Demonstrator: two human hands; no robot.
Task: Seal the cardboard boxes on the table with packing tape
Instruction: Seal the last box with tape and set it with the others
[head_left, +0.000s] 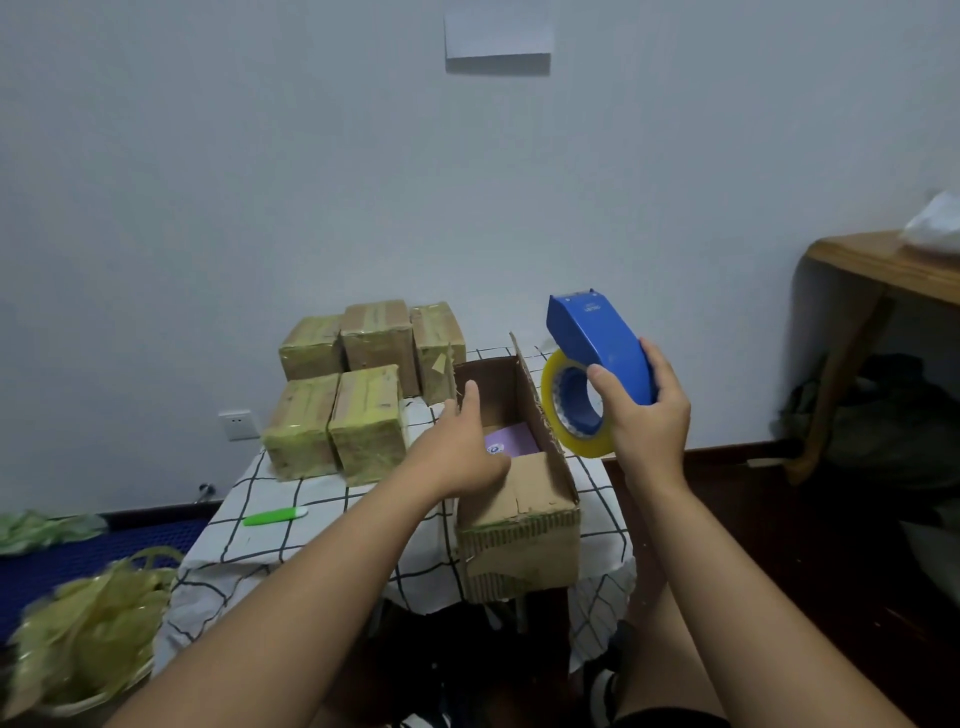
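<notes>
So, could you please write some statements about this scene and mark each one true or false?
1. The right hand holds the tape dispenser. True.
2. The open box is already taped shut. False: its flaps stand up and a purple item shows inside.
3. The left hand reaches over the open box. True.
4. The green cutter lies inside the open box. False: it lies on the tablecloth, left of the box.
5. Five taped boxes stand behind the open one. True.
</notes>
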